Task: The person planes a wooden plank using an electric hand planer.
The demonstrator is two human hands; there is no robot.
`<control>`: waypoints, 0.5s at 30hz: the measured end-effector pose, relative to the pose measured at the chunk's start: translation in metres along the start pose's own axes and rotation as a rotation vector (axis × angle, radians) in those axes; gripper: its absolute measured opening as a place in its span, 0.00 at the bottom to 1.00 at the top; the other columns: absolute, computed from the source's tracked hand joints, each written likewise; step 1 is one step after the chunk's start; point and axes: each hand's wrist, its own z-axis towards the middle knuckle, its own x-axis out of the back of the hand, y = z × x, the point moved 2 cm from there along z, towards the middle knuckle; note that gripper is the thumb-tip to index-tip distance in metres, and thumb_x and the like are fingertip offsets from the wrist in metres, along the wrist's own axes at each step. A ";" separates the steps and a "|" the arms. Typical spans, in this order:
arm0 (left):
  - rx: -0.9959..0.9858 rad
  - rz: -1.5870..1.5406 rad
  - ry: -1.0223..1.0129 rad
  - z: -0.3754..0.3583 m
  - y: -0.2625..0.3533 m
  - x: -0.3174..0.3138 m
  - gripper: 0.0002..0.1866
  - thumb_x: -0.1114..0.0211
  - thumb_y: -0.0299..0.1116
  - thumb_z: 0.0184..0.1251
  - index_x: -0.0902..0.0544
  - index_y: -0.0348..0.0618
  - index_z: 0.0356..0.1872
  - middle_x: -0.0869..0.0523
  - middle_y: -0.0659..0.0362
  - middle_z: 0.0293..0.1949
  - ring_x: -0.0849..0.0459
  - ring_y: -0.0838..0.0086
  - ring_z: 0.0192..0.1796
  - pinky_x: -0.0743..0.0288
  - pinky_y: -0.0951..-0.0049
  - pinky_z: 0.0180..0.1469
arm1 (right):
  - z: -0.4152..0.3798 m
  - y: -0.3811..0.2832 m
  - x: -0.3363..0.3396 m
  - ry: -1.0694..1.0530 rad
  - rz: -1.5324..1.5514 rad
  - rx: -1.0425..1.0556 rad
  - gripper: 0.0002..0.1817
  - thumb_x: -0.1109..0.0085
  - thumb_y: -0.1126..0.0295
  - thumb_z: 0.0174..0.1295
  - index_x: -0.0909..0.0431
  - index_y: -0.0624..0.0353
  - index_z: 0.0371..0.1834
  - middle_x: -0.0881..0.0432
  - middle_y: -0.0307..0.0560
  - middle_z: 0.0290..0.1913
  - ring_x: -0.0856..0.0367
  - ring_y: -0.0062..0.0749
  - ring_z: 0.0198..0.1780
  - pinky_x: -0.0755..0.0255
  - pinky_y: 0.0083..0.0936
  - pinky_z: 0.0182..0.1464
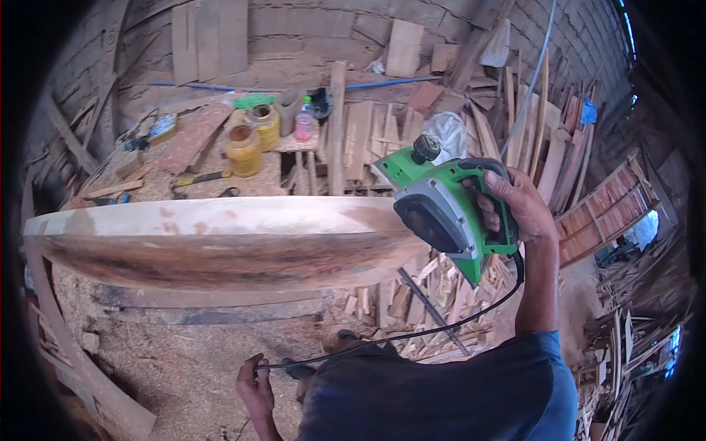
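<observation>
My right hand [507, 198] is wrapped round the rear handle of a green electric planer [441, 209], raised and tilted at the right end of a long wooden slab [220, 246]. The slab has a pale, smooth top edge and a dark, rough side facing me. A black power cord [412, 336] hangs from the planer's handle and sweeps down to the left. Low in front of my body, my left hand [256, 389] pinches that cord between its fingers.
Behind the slab, a bench holds yellow containers [243, 152], a pink bottle [304, 121] and a yellow-black tool [202, 178]. Wood offcuts [441, 294] lie under its right end. Planks [540, 140] lean at the back right. Shavings cover the floor [184, 353].
</observation>
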 end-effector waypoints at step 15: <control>0.019 0.317 -0.206 -0.044 0.102 -0.154 0.18 0.20 0.32 0.61 0.06 0.42 0.52 0.06 0.45 0.40 0.06 0.53 0.42 0.14 0.55 0.44 | 0.019 0.088 0.208 -0.229 -0.304 0.028 0.38 0.24 0.40 0.71 0.14 0.70 0.62 0.23 0.32 0.24 0.27 0.16 0.22 0.35 0.20 0.25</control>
